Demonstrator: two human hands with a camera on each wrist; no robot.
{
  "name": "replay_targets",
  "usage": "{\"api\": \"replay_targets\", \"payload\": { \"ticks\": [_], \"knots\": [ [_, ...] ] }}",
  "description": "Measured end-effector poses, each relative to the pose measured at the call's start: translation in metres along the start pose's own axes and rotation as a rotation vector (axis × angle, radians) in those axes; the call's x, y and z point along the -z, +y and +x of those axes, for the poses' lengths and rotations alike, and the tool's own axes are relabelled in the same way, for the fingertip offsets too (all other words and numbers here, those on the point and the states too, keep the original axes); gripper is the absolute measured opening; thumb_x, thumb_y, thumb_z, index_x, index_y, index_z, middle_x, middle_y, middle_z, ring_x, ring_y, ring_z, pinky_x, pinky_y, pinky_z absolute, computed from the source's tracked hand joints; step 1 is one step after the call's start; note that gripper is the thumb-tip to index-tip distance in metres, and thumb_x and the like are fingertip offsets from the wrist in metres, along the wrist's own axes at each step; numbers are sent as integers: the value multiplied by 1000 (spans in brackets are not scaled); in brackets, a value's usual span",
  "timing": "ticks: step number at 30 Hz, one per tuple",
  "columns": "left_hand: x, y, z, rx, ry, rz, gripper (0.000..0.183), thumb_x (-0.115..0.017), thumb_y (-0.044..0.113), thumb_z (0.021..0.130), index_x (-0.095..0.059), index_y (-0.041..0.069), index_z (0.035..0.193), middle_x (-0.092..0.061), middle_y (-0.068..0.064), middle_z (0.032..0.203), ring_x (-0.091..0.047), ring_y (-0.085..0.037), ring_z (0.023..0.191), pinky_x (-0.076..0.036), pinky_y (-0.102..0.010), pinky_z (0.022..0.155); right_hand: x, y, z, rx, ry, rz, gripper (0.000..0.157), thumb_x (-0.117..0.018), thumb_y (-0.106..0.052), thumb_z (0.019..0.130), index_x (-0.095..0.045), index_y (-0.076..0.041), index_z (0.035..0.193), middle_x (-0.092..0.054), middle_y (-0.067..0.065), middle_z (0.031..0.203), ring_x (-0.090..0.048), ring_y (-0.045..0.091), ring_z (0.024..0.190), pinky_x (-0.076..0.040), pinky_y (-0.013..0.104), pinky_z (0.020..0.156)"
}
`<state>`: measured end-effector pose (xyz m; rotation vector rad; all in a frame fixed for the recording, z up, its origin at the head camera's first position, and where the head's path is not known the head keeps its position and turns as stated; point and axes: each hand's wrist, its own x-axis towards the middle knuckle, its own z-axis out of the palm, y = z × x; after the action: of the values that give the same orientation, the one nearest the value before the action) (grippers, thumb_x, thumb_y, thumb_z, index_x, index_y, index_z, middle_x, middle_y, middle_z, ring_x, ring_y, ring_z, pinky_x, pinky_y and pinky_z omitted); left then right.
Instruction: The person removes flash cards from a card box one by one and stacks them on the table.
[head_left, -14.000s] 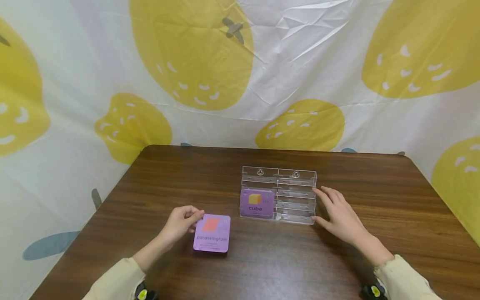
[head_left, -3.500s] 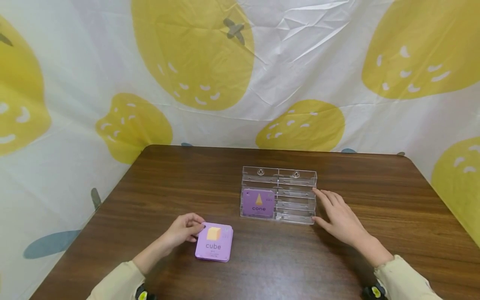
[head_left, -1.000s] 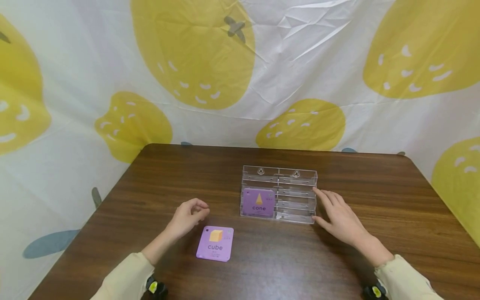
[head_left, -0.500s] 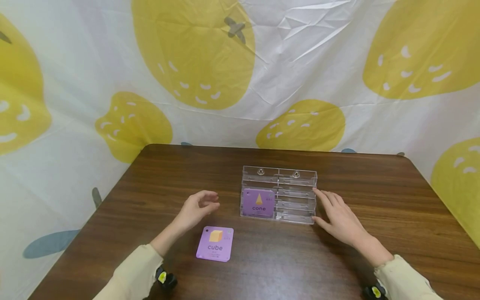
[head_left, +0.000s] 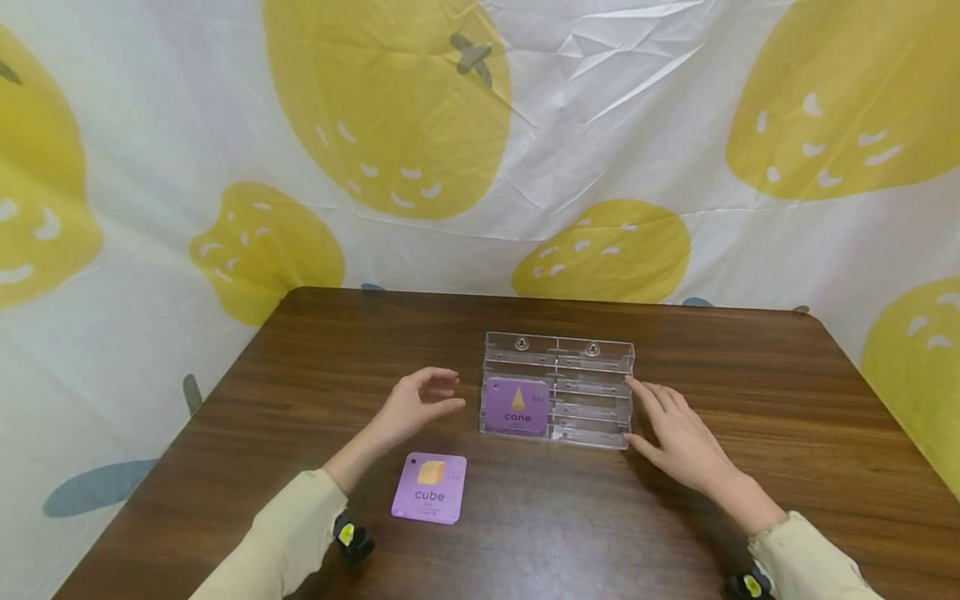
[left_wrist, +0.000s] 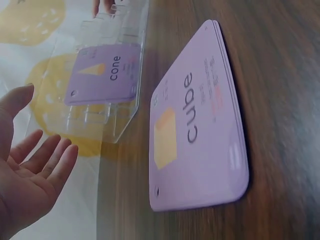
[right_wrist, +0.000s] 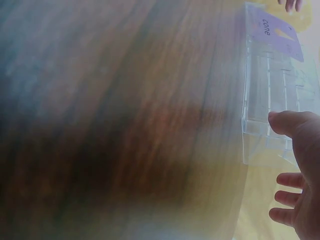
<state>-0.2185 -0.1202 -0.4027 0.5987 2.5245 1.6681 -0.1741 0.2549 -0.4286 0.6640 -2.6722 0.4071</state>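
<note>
My left hand (head_left: 416, 406) is just left of a clear plastic card holder (head_left: 592, 387), fingers spread from the thumb and nothing between them. A purple card (head_left: 517, 407) with a yellow cone and the word "cone" stands in the holder's front left pocket. Nearer me lies a small stack of purple cards (left_wrist: 197, 125), a "cube" card on top; several thin edges show in the left wrist view. My right hand (head_left: 682, 437) rests its fingertips and thumb against the holder's right side, as the right wrist view also shows with the thumb (right_wrist: 290, 123) at its edge.
Both hands work over a brown wood-grain table (head_left: 600, 533). Behind it hangs a white cloth (head_left: 420, 258) printed with yellow lemons. The holder's right column has several pockets without cards. A black wrist camera (head_left: 352, 537) sits below the left cuff.
Earlier the stack showed a "parallelogram" card and the holder a "cube" card; by 3.5 s ago they showed "cube" and "cone". My left hand released the stack and moved right, toward the holder.
</note>
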Motion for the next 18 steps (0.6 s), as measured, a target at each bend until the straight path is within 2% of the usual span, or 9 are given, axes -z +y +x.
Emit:
{"api": "replay_targets", "payload": {
  "ticks": [4,10,18],
  "knots": [
    [-9,0,7,-41,-12,20,44,-72,14,77,-55,-3,114,-58,-19,115,-58,-30,100,-49,-40,83,0,0,0,-1,2,-2,77,-71,-22,76,-30,-2,139,-46,22,122,-40,38,113,-36,52,91],
    [-21,0,15,-58,-23,13,45,-74,9,75,-55,-4,113,-58,-19,114,-58,-31,100,-51,-31,78,0,-1,-1,-7,-6,1,77,-71,-21,77,-29,-2,139,-45,23,123,-40,39,113,-36,53,89],
    [-33,-2,25,-123,21,66,42,-75,6,71,-58,-1,109,-60,-14,105,-58,-27,93,-52,-30,73,0,-1,-1,-11,-10,-2,77,-71,-22,78,-29,-3,139,-45,22,123,-39,38,113,-36,53,90]
  ]
}}
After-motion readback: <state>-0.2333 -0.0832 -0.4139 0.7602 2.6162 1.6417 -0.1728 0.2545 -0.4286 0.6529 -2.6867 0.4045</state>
